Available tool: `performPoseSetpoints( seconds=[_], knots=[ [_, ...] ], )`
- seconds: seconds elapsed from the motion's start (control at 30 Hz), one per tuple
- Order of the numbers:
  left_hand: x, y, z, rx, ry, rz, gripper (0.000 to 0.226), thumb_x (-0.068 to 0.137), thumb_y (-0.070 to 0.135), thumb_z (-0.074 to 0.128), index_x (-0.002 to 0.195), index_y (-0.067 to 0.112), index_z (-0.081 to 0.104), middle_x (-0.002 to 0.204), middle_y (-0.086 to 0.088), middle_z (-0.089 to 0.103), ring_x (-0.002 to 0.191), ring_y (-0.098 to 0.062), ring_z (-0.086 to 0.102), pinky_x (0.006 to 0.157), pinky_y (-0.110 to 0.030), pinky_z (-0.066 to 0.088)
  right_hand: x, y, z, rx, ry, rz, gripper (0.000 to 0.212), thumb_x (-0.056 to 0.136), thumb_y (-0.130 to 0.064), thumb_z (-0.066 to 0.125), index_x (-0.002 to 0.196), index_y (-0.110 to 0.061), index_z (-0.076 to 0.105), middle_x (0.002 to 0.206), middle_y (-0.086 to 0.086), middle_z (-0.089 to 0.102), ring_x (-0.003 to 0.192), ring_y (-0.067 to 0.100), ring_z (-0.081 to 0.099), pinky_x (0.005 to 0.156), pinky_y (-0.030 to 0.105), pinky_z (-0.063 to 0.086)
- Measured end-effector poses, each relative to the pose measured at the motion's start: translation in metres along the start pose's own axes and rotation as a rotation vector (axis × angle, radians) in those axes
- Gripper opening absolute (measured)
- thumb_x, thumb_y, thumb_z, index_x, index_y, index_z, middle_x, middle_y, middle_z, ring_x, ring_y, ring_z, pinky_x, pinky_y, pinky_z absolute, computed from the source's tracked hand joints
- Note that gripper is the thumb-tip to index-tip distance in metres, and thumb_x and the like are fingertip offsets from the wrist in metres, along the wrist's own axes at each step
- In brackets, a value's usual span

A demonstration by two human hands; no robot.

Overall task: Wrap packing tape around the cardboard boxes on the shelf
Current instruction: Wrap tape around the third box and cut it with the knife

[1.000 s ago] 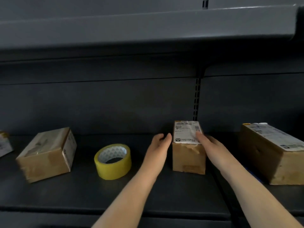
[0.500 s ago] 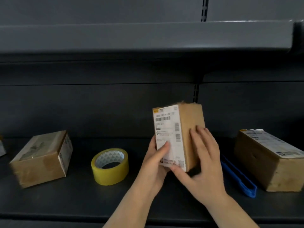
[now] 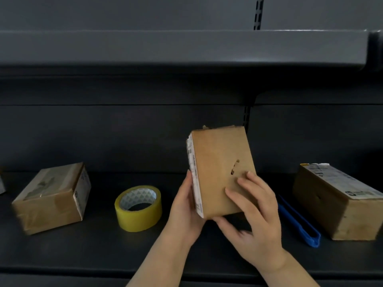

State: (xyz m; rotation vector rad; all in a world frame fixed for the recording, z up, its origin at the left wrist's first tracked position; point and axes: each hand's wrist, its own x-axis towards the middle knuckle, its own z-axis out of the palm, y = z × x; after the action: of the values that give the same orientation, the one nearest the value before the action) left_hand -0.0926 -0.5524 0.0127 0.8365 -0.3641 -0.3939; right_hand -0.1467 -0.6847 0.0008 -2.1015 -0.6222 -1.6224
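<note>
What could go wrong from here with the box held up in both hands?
The small box is off the shelf, held only at its lower end by the left hand and right hand; it could tip or slip. Neither hand is free for the tape roll. A hole in its face could tear further.

The left hand (image 3: 184, 208) hides its fingers behind the held cardboard box (image 3: 219, 170), whose label face turns nearly edge-on, print too small to read. The right hand (image 3: 255, 220) covers the box's lower corner. A grey object (image 3: 1, 186) is cut off at the left edge. The right-hand box (image 3: 339, 206) runs past the right edge.
</note>
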Motion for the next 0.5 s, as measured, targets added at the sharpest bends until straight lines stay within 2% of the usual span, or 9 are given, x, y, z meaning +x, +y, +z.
performPoseSetpoints(
  seconds=[0.1, 0.2, 0.27, 0.33, 0.43, 0.5],
  knots=[
    [0.001, -0.005, -0.003, 0.206, 0.174, 0.075, 0.061, 0.071, 0.067, 0.053, 0.117, 0.028, 0.062, 0.112, -0.006, 0.070, 0.103, -0.024, 0.065, 0.083, -0.039, 0.051, 0.002, 0.003, -0.003, 0.026, -0.025, 0.056, 0.043, 0.078, -0.037, 0.066, 0.113, -0.014, 0.056, 0.122, 0.002, 0.053, 0.124, 0.022, 0.043, 0.110, 0.025, 0.030],
    [0.006, -0.004, -0.003, 0.409, 0.330, 0.062, 0.044, 0.086, 0.055, 0.045, 0.121, 0.029, 0.056, 0.114, -0.006, 0.066, 0.104, -0.024, 0.062, 0.086, -0.037, 0.049, 0.001, 0.006, -0.002, -0.011, -0.092, 0.110, 0.040, 0.078, -0.040, 0.065, 0.106, -0.011, 0.067, 0.112, 0.000, 0.060, 0.115, 0.016, 0.050, 0.104, 0.019, 0.035],
    [0.008, -0.003, -0.003, 0.542, 0.408, -0.078, 0.035, 0.093, 0.046, 0.040, 0.112, 0.026, 0.061, 0.105, -0.008, 0.068, 0.093, -0.020, 0.063, 0.070, -0.030, 0.048, 0.000, 0.006, 0.000, -0.056, -0.166, 0.175, 0.039, 0.077, -0.042, 0.064, 0.101, -0.012, 0.070, 0.105, -0.001, 0.065, 0.105, 0.012, 0.055, 0.093, 0.022, 0.045],
    [0.008, -0.003, -0.007, 0.672, 0.420, -0.158, 0.030, 0.094, 0.040, 0.041, 0.109, 0.025, 0.062, 0.100, -0.003, 0.068, 0.087, -0.012, 0.061, 0.063, -0.025, 0.042, -0.002, 0.009, 0.003, -0.090, -0.248, 0.214, 0.034, 0.074, -0.036, 0.072, 0.100, -0.014, 0.071, 0.101, 0.000, 0.067, 0.097, 0.014, 0.060, 0.084, 0.034, 0.053],
    [-0.002, -0.002, -0.010, 0.807, 0.366, 0.055, 0.019, 0.096, 0.029, 0.043, 0.103, 0.031, 0.060, 0.095, 0.013, 0.062, 0.088, 0.004, 0.055, 0.066, -0.012, 0.041, -0.003, 0.010, 0.006, -0.120, -0.320, 0.228, 0.033, 0.070, -0.027, 0.079, 0.100, -0.015, 0.071, 0.101, -0.001, 0.068, 0.095, 0.019, 0.063, 0.084, 0.042, 0.052],
    [-0.008, 0.010, -0.013, 0.997, 0.381, 0.300, 0.015, 0.093, 0.024, 0.048, 0.094, 0.037, 0.056, 0.093, 0.019, 0.060, 0.088, 0.008, 0.055, 0.069, -0.003, 0.041, -0.002, 0.010, 0.005, -0.101, -0.321, 0.239, 0.030, 0.077, -0.033, 0.070, 0.101, -0.016, 0.071, 0.102, -0.002, 0.067, 0.097, 0.017, 0.062, 0.088, 0.039, 0.049]
  ],
)
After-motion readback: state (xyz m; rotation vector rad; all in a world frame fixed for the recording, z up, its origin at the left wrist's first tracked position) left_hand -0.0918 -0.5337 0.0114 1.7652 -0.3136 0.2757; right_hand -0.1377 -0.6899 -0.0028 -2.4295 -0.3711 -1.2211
